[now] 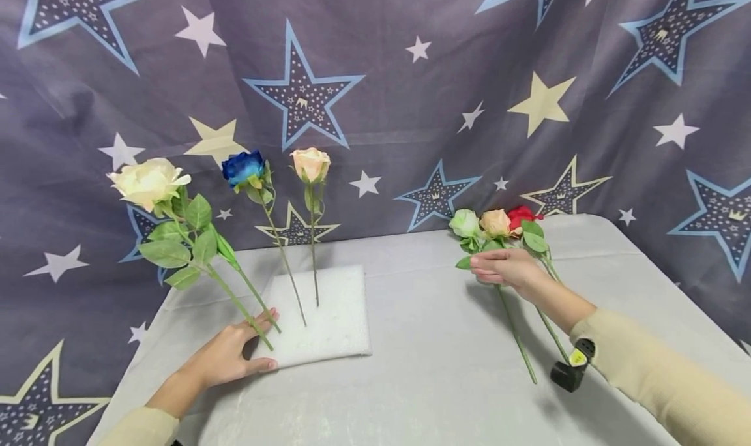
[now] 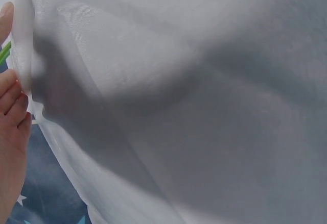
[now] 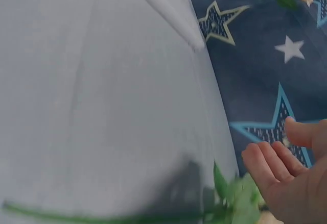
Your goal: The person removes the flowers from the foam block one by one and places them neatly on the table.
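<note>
A white foam block (image 1: 337,322) lies on the table with several artificial flower stems standing in it. Among these are a cream rose (image 1: 149,182), a blue rose (image 1: 243,169) and a peach rose (image 1: 311,164); another green stem (image 1: 252,286) has its top partly hidden by leaves. My left hand (image 1: 225,355) rests at the block's left front corner, thumb along the front edge, fingers beside the stems. My right hand (image 1: 507,268) is over the lying flowers, its fingers extended. Beyond it lie a pale green rose (image 1: 465,223), another peach rose (image 1: 495,223) and a red rose (image 1: 522,216).
Pale cloth covers the table (image 1: 422,368). A dark star-patterned curtain (image 1: 387,107) hangs behind it. Stems of the lying flowers (image 1: 517,341) point toward the table's front. On the right wrist sits a small black device (image 1: 568,375).
</note>
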{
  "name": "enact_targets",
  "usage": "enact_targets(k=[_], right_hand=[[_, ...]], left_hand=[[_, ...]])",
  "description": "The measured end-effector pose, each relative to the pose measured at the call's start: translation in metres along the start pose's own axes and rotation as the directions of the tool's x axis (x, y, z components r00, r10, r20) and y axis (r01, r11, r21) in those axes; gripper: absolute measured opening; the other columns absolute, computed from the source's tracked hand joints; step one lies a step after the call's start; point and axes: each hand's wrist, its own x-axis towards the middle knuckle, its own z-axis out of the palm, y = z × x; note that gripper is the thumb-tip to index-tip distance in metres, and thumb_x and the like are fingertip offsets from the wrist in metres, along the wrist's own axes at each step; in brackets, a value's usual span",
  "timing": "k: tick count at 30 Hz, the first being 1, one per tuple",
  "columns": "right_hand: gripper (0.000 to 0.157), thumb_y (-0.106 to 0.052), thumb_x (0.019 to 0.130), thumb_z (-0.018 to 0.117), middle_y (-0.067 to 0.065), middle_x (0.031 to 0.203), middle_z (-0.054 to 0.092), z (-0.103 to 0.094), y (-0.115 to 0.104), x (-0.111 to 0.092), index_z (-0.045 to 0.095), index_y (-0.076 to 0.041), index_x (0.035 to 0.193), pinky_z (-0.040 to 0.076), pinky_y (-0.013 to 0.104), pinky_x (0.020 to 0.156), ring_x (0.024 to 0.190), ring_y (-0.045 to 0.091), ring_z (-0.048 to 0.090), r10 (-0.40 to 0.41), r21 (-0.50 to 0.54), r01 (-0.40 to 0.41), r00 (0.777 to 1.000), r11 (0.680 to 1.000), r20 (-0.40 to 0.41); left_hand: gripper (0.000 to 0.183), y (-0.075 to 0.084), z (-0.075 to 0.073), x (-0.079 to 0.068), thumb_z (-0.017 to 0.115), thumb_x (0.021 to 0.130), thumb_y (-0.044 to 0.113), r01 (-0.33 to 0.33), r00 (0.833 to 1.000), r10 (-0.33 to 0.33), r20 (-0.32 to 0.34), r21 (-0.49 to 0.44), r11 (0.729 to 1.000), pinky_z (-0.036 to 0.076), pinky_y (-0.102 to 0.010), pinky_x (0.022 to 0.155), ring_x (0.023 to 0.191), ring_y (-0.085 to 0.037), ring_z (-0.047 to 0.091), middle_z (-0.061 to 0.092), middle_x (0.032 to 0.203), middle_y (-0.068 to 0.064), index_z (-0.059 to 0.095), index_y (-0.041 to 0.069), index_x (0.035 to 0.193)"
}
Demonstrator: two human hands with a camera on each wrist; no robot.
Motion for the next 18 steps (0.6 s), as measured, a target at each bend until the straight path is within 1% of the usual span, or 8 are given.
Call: enact_targets(k=[3,6,10,14,18], right_hand=[[0.057,-0.015,0.093,0.063,0.021,0.129,0.06,0.018,-0.01,0.009,0.042,0.011,0.138,0.055,0.027,0.093,0.089,0.003,0.071,-0.013,0.024,0.013,1.0,1.0,-0.012],[0.054,-0.013,0.092,0.063,0.024,0.131,0.059,0.039,-0.019,0.018,0.045,0.011,0.136,0.056,0.026,0.092,0.093,0.008,0.072,-0.032,0.051,0.033,0.999,0.998,-0.03],[0.049,-0.011,0.091,0.065,0.026,0.13,0.058,0.067,-0.033,0.028,0.05,0.01,0.133,0.056,0.029,0.093,0.099,0.016,0.072,-0.065,0.077,0.067,0.997,0.995,-0.029],[0.044,-0.008,0.09,0.065,0.027,0.128,0.059,0.094,-0.045,0.034,0.054,0.009,0.129,0.055,0.034,0.095,0.104,0.023,0.071,-0.107,0.108,0.106,0.994,0.988,-0.003],[0.04,-0.004,0.089,0.065,0.027,0.126,0.061,0.119,-0.052,0.04,0.057,0.01,0.126,0.056,0.035,0.094,0.105,0.026,0.07,-0.137,0.148,0.131,0.99,0.98,0.031]], left_hand=[[0.078,0.0,0.0,0.001,0.075,0.075,0.053,0.007,1.0,-0.007,0.006,-0.001,1.0,0.044,-0.052,0.104,0.126,-0.039,0.054,0.053,0.142,-0.015,0.058,0.003,0.131],[0.079,-0.001,0.0,0.002,0.074,0.074,0.055,0.018,1.0,-0.018,0.018,-0.002,1.0,0.044,-0.053,0.105,0.127,-0.04,0.053,0.052,0.143,-0.015,0.058,0.002,0.131],[0.08,-0.001,-0.001,0.001,0.074,0.075,0.056,0.022,0.999,-0.022,0.03,0.002,1.0,0.044,-0.053,0.104,0.127,-0.04,0.053,0.052,0.143,-0.015,0.058,0.002,0.131],[0.08,0.0,-0.001,0.001,0.074,0.075,0.055,0.011,1.0,-0.011,0.027,0.017,1.0,0.045,-0.052,0.104,0.127,-0.038,0.054,0.053,0.142,-0.015,0.057,0.001,0.132],[0.081,0.001,-0.002,0.001,0.074,0.075,0.055,0.003,1.0,-0.004,0.024,0.026,1.0,0.045,-0.051,0.104,0.126,-0.037,0.055,0.053,0.141,-0.015,0.057,0.0,0.132]])
